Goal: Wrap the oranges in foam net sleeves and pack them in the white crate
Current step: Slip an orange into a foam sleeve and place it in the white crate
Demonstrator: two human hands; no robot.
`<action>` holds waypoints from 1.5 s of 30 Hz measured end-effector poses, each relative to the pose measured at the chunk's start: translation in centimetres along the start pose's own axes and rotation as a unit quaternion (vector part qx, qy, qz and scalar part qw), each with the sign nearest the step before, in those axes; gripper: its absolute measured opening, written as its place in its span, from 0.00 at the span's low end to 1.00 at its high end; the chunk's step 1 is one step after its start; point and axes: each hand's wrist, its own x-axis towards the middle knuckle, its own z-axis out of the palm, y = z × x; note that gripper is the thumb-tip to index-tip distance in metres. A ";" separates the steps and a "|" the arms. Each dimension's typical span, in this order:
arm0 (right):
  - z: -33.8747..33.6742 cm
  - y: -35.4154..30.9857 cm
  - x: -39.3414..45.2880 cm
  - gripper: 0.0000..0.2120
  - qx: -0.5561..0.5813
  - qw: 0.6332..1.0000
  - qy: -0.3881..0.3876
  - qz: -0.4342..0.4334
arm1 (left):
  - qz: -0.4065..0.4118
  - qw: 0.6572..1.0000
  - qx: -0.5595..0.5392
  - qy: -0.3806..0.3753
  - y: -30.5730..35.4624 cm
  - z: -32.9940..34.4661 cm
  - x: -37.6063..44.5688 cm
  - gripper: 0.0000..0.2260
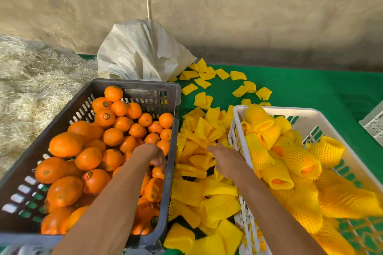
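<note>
Left hand (158,158) reaches into dark crate (143,89) of oranges (113,136), fingers curled, grip unclear. Right hand (222,156) fingers straight over foam sleeves (196,143) beside white crate (236,128).

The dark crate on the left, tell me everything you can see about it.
The dark crate looks like grey plastic, rectangular, with slotted vent walls and a handle cut-out at its far end. It sits left of the pile of foam sleeves on the green surface, straw beside it. It is heaped with bare oranges, some stickered. The left hand reaches inside near the right wall; its grip is not clear.
</note>
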 end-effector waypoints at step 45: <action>-3.6 -1.3 0.6 0.04 0.598 0.684 0.416 -0.043 | 0.312 0.536 -0.780 0.079 9.1 -1.5 -2.8 0.28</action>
